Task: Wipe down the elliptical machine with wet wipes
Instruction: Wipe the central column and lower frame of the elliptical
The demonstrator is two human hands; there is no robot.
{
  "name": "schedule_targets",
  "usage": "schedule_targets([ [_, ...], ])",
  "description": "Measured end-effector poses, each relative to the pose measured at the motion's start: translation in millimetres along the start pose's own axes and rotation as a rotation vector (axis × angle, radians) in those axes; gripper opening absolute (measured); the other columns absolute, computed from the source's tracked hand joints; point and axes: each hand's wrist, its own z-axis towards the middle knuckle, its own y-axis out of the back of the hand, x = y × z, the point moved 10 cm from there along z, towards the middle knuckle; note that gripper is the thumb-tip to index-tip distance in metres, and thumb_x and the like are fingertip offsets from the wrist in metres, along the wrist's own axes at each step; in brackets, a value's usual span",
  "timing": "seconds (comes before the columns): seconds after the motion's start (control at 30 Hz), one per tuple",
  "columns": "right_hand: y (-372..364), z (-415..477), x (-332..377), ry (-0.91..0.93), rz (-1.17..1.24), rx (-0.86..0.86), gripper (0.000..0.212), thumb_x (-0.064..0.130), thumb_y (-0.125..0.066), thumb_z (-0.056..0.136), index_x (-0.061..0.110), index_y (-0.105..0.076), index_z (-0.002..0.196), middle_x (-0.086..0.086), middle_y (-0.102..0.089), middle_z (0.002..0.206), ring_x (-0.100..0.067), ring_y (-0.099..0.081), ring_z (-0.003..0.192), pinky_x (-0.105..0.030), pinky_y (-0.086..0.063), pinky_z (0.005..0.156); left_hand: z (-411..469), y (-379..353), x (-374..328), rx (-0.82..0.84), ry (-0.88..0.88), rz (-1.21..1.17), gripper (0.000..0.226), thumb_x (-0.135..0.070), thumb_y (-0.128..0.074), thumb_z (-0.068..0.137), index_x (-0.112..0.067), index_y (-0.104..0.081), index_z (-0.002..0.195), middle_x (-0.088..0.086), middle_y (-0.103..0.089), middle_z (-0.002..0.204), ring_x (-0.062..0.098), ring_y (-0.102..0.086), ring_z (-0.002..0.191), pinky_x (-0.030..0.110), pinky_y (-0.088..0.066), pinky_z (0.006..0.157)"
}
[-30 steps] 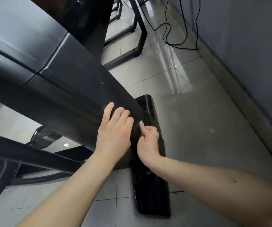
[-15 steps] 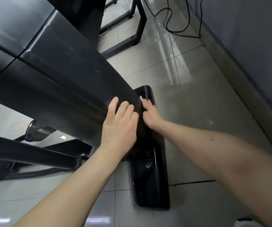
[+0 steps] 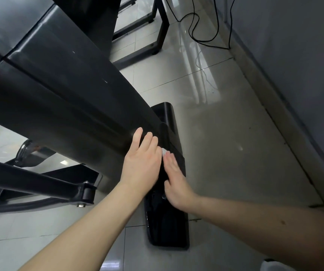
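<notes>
- Hands sit close together over the upper half of the base foot (image 3: 169,227), a long glossy black bar lying flat on the floor.
- Left hand (image 3: 140,163): fingers straight and together, palm flat against the lower end of the elliptical machine (image 3: 69,98), right where its black shroud comes down to the base foot. Nothing held.
- Right hand (image 3: 176,178): motion-blurred. Fingers stretched out nearly straight and laid along the base foot, thumb side toward the other hand.
- Wet wipe (image 3: 164,151): only a small white scrap shows at the right fingertips, between the two hands and against the base foot. It looks pressed under flat fingers; cannot tell whether any finger pinches it.
- Shroud: matte black, rising up and left away from the base foot; one seam across it and a few pale specks.
- Linkage arm (image 3: 30,180): black, left of the base foot and below the shroud, ending in a pivot with a bolt (image 3: 80,205).
- Floor (image 3: 225,153): pale glossy tiles all round the base foot, with light streaks.
- Wall (image 3: 294,55): grey, right of the base foot, with a skirting strip at its bottom.
- Cable (image 3: 202,28): thin, black, looping on the tiles well beyond the base foot's far end, near the wall.
- Frame legs (image 3: 158,26): black metal, also beyond that far end.
</notes>
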Motion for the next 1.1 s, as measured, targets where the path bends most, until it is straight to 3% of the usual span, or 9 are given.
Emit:
schedule_targets([
  [0.17, 33.2, 71.4, -19.3, -0.210, 0.064, -0.070, 0.079, -0.011, -0.033, 0.091, 0.014, -0.015, 0.163, -0.004, -0.014, 0.171, -0.018, -0.010, 0.157, -0.010, 0.001, 0.111, -5.0, -5.4, -10.9, -0.007, -0.049, 0.032, 0.061, -0.011, -0.011, 0.089, -0.009, -0.068, 0.112, 0.013, -0.059, 0.134, 0.034, -0.041, 0.141, 0.055, 0.003, 0.125],
  [0.3, 41.9, 116.9, -59.6, -0.383, 0.115, -0.044, 0.073, -0.005, -0.037, 0.088, 0.015, -0.035, 0.159, -0.010, -0.038, 0.161, -0.027, -0.031, 0.151, -0.028, -0.017, 0.125, -3.5, -11.2, -19.5, 0.027, -0.075, 0.029, 0.055, -0.010, -0.017, 0.090, -0.007, -0.063, 0.121, 0.017, -0.052, 0.143, 0.036, -0.034, 0.146, 0.058, 0.008, 0.124],
  [0.43, 25.8, 115.3, -128.7, -0.580, 0.071, 0.034, 0.064, 0.003, -0.043, 0.089, 0.021, -0.050, 0.150, -0.017, -0.060, 0.137, -0.039, -0.055, 0.128, -0.039, -0.043, 0.112, -2.0, -20.0, -34.1, 0.076, -0.096, 0.029, 0.044, -0.016, -0.032, 0.100, -0.004, -0.054, 0.136, 0.021, -0.040, 0.154, 0.037, -0.025, 0.151, 0.059, 0.013, 0.121],
  [0.57, 28.2, 122.7, -114.8, -0.505, 0.234, -0.089, 0.063, 0.009, -0.041, 0.076, 0.026, -0.064, 0.132, -0.010, -0.069, 0.125, -0.034, -0.063, 0.118, -0.041, -0.049, 0.107, -2.9, -30.1, -41.5, 0.109, -0.112, 0.034, 0.045, -0.019, -0.034, 0.103, -0.003, -0.049, 0.142, 0.022, -0.035, 0.158, 0.037, -0.020, 0.153, 0.058, 0.016, 0.119],
  [0.67, 47.4, 108.1, -47.3, -0.313, 0.301, -0.149, 0.067, -0.006, -0.041, 0.086, 0.020, -0.055, 0.146, 0.004, -0.061, 0.129, -0.014, -0.056, 0.123, -0.019, -0.042, 0.106, -7.5, -32.9, -42.4, 0.079, -0.116, 0.018, 0.045, -0.022, -0.037, 0.103, -0.004, -0.053, 0.140, 0.020, -0.041, 0.156, 0.036, -0.024, 0.151, 0.057, 0.014, 0.122],
  [0.73, 50.1, 98.6, -39.7, -0.235, 0.233, -0.138, 0.069, -0.011, -0.038, 0.088, 0.015, -0.048, 0.152, 0.004, -0.055, 0.142, -0.009, -0.048, 0.134, -0.015, -0.033, 0.113, -11.2, -34.3, -42.8, 0.063, -0.127, 0.005, 0.045, -0.021, -0.036, 0.101, -0.004, -0.056, 0.137, 0.020, -0.044, 0.154, 0.036, -0.027, 0.151, 0.056, 0.013, 0.123],
  [0.83, 41.8, 77.0, -73.3, -0.364, 0.152, -0.125, 0.069, -0.012, -0.039, 0.089, 0.017, -0.051, 0.150, -0.005, -0.062, 0.136, -0.021, -0.054, 0.133, -0.024, -0.036, 0.110, -17.1, -37.0, -45.7, 0.027, -0.163, -0.052, 0.044, -0.017, -0.034, 0.096, -0.005, -0.063, 0.127, 0.019, -0.050, 0.149, 0.035, -0.035, 0.147, 0.055, 0.006, 0.126],
  [0.97, 35.5, 57.1, -90.9, -0.517, 0.183, -0.151, 0.057, -0.007, -0.044, 0.093, 0.017, -0.061, 0.141, -0.008, -0.069, 0.126, -0.026, -0.061, 0.123, -0.021, -0.041, 0.094, -33.2, -48.8, -62.6, -0.025, -0.252, -0.169, 0.042, -0.016, -0.042, 0.090, -0.008, -0.067, 0.122, 0.015, -0.058, 0.140, 0.033, -0.046, 0.139, 0.054, -0.012, 0.126],
  [1.1, 31.5, 36.2, -82.4, -0.499, 0.186, -0.198, 0.053, -0.005, -0.048, 0.094, 0.013, -0.059, 0.142, -0.007, -0.067, 0.134, -0.025, -0.060, 0.127, -0.023, -0.041, 0.101, -47.9, -70.0, -73.5, -0.020, -0.223, -0.337, 0.038, -0.016, -0.061, 0.077, -0.010, -0.073, 0.113, 0.012, -0.066, 0.129, 0.031, -0.059, 0.126, 0.049, -0.033, 0.120],
])
